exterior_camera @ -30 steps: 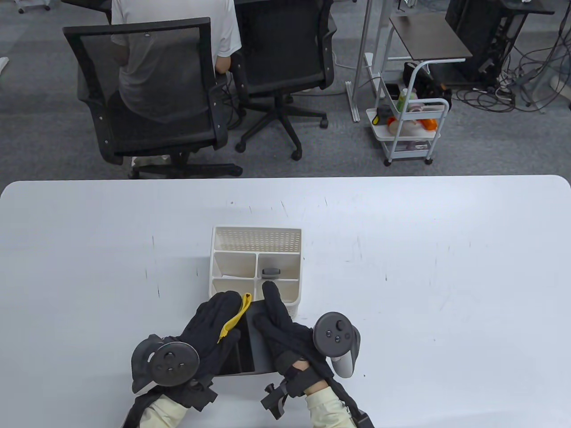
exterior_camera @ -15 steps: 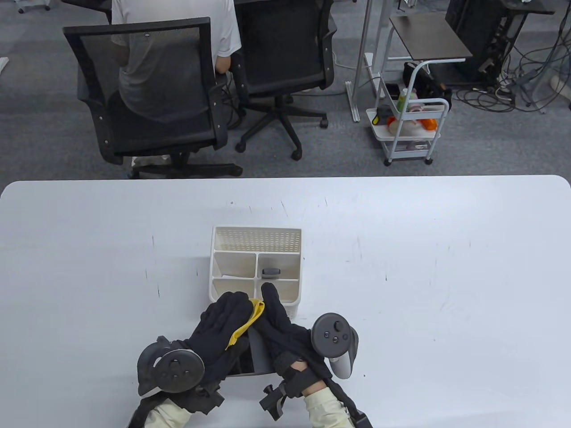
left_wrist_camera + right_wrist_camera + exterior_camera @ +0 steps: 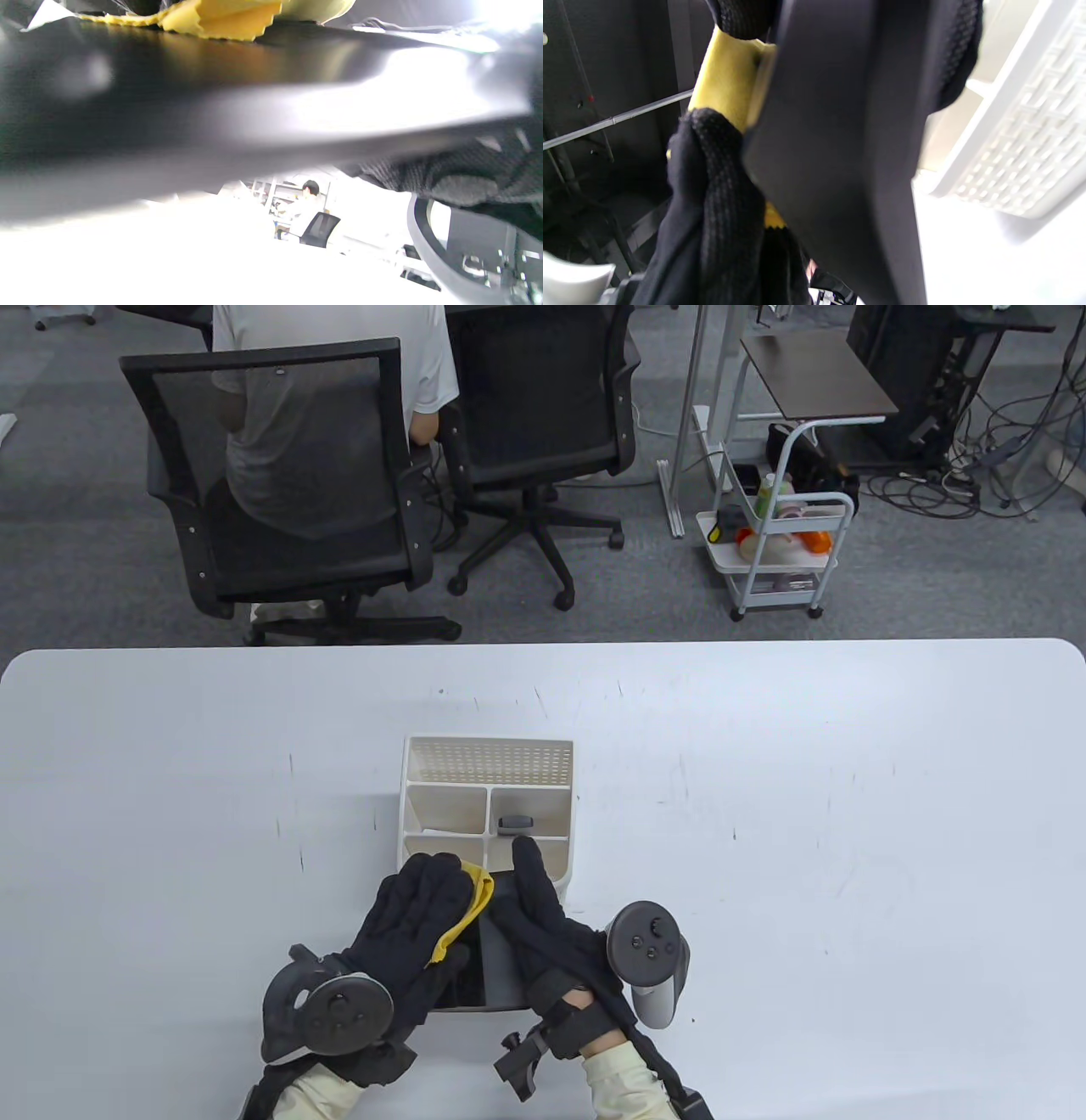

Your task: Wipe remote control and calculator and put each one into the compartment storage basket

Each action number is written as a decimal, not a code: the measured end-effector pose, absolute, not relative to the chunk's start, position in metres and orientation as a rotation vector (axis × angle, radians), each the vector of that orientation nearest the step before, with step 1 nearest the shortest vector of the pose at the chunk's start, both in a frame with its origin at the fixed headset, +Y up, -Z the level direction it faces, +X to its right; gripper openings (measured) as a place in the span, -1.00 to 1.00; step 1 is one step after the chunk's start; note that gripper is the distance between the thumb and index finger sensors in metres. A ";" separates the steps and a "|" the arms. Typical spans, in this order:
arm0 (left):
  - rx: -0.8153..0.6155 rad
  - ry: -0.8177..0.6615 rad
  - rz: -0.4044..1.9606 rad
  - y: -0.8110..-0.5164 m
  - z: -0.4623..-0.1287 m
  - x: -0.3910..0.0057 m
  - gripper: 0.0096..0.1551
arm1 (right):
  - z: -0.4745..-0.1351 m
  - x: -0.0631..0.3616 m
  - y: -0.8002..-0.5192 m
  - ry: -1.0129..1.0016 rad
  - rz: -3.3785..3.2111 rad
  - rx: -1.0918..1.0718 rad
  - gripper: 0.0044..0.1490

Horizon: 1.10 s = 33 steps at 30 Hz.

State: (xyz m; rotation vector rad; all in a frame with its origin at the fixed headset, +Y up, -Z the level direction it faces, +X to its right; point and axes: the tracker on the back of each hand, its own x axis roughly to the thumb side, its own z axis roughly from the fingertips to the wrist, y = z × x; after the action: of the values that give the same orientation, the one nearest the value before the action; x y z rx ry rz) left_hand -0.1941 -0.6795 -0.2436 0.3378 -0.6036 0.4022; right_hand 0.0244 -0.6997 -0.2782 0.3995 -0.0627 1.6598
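Blocking basket (image 3: 560, 780) front — both hands, calculator (image 3: 501, 959), cloth (image 3: 467, 912).

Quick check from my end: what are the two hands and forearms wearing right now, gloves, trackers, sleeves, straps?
Both the left hand and right hand wear black knit gloves. A dark grey round tracker with small buttons sits on the back of the left hand; the right tracker has a round head and a lighter grey handle. Pale cream sleeves cover both forearms. Black straps and a small black bracket sit at the right wrist.
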 end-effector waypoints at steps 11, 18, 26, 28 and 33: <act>0.347 -0.750 0.320 -0.683 -0.231 -0.167 -0.31 | -0.282 0.054 -0.700 -0.197 1.524 0.205 -0.13; 0.342 -0.639 0.338 -0.685 -0.239 -0.177 -0.29 | -0.283 0.037 -0.703 -0.071 1.611 0.308 -0.13; 0.313 -0.597 0.372 -0.686 -0.241 -0.181 -0.28 | -0.281 0.035 -0.703 -0.096 1.602 0.295 -0.13; 0.315 -0.661 0.354 -0.688 -0.238 -0.173 -0.29 | -0.281 0.044 -0.703 -0.142 1.560 0.223 -0.13; 0.324 -0.705 0.215 -0.688 -0.234 -0.162 -0.18 | -0.281 0.060 -0.701 -0.180 1.494 0.156 -0.14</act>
State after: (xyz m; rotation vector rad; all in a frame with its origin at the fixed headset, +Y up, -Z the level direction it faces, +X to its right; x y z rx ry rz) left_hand -0.1622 -0.6885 -0.2342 0.3240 -0.7047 0.2149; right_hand 0.0603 -0.7008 -0.2805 0.1563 -0.1800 1.4939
